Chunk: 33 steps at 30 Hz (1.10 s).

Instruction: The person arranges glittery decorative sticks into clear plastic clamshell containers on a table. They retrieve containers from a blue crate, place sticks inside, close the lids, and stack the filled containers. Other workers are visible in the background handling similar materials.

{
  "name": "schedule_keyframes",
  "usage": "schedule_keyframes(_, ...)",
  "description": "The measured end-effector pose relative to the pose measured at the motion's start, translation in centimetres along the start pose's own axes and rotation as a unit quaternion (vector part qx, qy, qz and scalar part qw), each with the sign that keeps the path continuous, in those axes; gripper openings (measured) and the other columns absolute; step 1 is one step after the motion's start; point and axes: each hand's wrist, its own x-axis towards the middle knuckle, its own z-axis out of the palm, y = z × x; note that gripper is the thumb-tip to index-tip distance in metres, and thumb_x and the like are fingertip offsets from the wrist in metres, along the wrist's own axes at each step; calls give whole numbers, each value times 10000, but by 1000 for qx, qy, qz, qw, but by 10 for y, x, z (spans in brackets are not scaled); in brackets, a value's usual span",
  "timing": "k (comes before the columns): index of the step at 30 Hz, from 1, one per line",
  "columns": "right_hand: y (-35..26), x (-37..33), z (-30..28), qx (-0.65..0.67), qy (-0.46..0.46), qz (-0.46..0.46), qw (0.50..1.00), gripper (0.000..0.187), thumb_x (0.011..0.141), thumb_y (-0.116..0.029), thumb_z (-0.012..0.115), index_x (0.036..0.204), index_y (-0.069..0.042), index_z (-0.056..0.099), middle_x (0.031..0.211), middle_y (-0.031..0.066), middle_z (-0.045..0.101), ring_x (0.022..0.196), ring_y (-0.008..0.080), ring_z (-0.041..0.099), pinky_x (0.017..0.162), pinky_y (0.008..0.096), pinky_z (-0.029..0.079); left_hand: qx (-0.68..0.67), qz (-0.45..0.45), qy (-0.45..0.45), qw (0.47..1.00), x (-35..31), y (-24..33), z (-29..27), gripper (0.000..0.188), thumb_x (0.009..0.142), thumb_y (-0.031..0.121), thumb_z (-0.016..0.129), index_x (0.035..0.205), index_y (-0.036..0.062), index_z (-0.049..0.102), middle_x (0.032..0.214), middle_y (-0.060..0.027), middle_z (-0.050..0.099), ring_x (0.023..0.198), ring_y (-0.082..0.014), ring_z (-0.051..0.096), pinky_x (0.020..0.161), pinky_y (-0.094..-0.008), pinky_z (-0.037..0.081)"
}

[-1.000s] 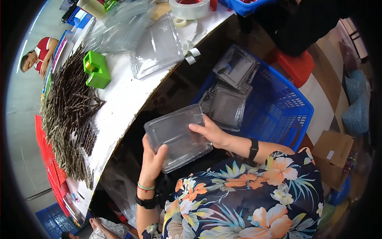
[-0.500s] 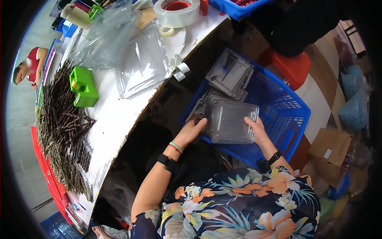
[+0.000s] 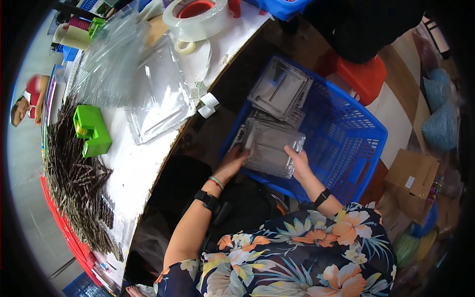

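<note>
Between my two hands is a stack of clear plastic boxes (image 3: 271, 148), held low over the near left part of a blue plastic basket (image 3: 354, 129). My left hand (image 3: 234, 162) grips the stack's left edge, its fingers partly hidden beneath. On the opposite edge my right hand (image 3: 298, 162) is closed, thumb on top and fingers out of sight underneath. More clear plastic boxes (image 3: 280, 88) lie piled in the basket just beyond the stack.
On the white table (image 3: 129, 173) at left are a bundle of dark dried stalks (image 3: 74, 173), a green tape dispenser (image 3: 92, 131), clear plastic sheets (image 3: 161, 91) and a large tape roll (image 3: 195, 20). A red stool (image 3: 363, 79) and a cardboard box (image 3: 411, 173) stand right of the basket.
Both hands have moved slightly left with the stack, which is now lower and nearer the boxes in the basket. The table things have shifted left in the view.
</note>
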Motion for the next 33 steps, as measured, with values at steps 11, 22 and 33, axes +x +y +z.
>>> schedule_keyframes(11,-23,-4,38,-460,29,-51,886,882,910,-550,610,1451,92,340,1457,334,408,1381,436,402,1141,435,340,95,61,169,979,11,-31,-15,599,925,300,620,1369,-76,479,1219,-266,640,1158,-352,623,979,-392,464)
schedule_keyframes(22,-19,-16,13,-328,67,-12,942,677,929,-418,674,1352,62,452,1218,192,620,1115,258,600,970,367,466,82,80,195,974,16,-46,-17,641,911,319,660,1379,-75,471,1246,-256,631,1155,-333,621,966,-390,478)
schedule_keyframes(33,0,-5,13,-130,15,-21,991,460,921,-269,722,1214,23,521,1124,119,648,1027,190,611,913,342,488,50,56,63,995,8,-26,-11,579,952,285,637,1403,-43,479,1316,-181,617,1226,-254,576,1045,-341,423)
